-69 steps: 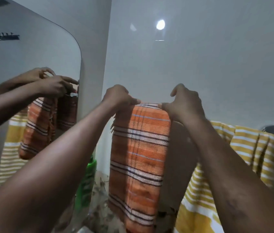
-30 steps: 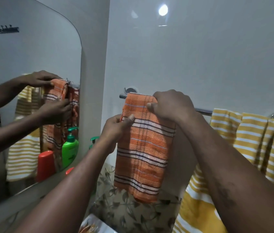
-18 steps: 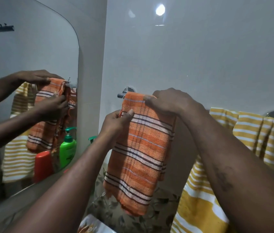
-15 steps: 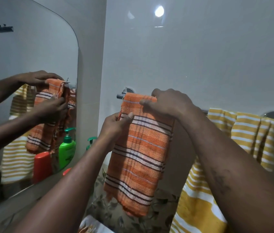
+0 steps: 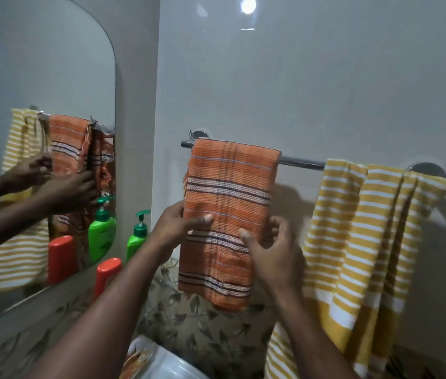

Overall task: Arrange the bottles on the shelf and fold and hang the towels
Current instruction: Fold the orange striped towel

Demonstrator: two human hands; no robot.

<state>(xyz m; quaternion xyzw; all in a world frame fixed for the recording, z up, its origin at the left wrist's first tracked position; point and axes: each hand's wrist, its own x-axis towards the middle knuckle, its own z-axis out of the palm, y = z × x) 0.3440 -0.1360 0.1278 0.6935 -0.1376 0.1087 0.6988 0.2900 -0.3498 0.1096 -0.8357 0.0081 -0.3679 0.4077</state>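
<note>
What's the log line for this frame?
orange towel draped over rail | left hand pinches its left edge | right hand thumb on front | yellow towel hangs alongside

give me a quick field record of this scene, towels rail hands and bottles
rail: chrome, wall-mounted
orange towel: draped over the rail, hanging folded
yellow striped towel: hangs on the rail, right of the orange one
left hand: pinches the orange towel's left edge, thumb in front
right hand: thumb on the towel's front, fingers at its right edge; grip unclear
green pump bottle: upright beside the mirror
red bottle: upright, nearer than the green one
</note>
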